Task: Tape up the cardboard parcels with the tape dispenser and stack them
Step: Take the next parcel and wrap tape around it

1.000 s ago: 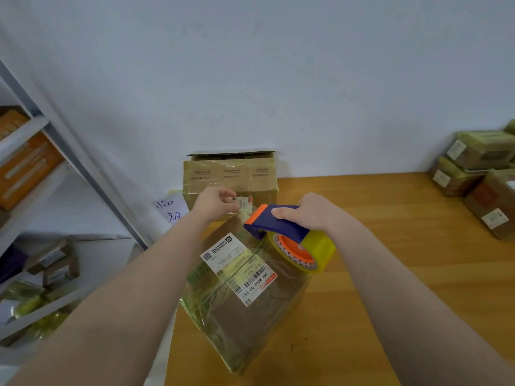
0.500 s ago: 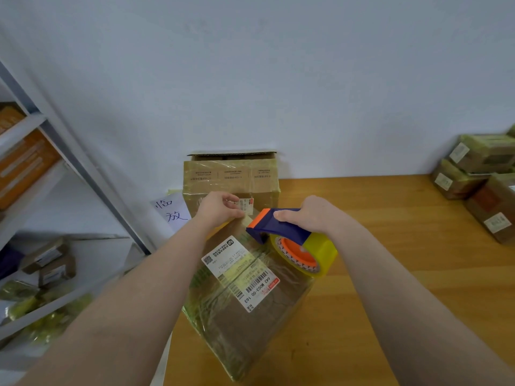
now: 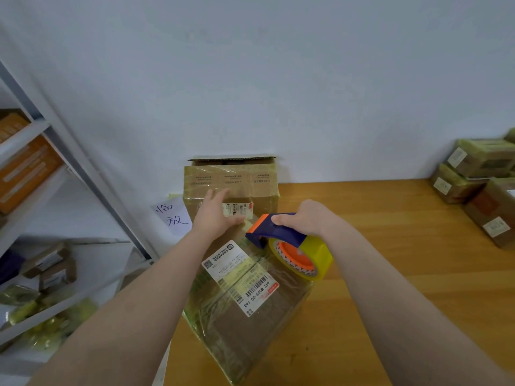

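- A grey shelf rack (image 3: 25,132) stands at 9 o'clock, with orange boxes (image 3: 26,169) on an upper board. Small parcels lie lower down, their print too blurred to read.
- A white paper note (image 3: 172,215), at 10 o'clock from the front parcel (image 3: 245,330), bears the handwritten characters "临放".
- The left hand (image 3: 214,215) lies palm down at the front parcel's far end, fingers straight and spread, grasping nothing.
- The front parcel, tape-wrapped cardboard, sits at 6 o'clock on the table's left edge. Its white label (image 3: 241,277) shows a QR code, a barcode and "642 M003-00 163".
- At its 12 o'clock a carton (image 3: 231,179) stands against the wall, its printing too small to read.
- The tape dispenser (image 3: 281,232) has a blue handle, an orange hub and a yellow roll. It is at 2 o'clock from the label.
- The right hand (image 3: 306,218) curls its fingers round the dispenser's handle.
- Labelled taped parcels (image 3: 479,174) are piled at 3 o'clock on the wooden table (image 3: 404,260).
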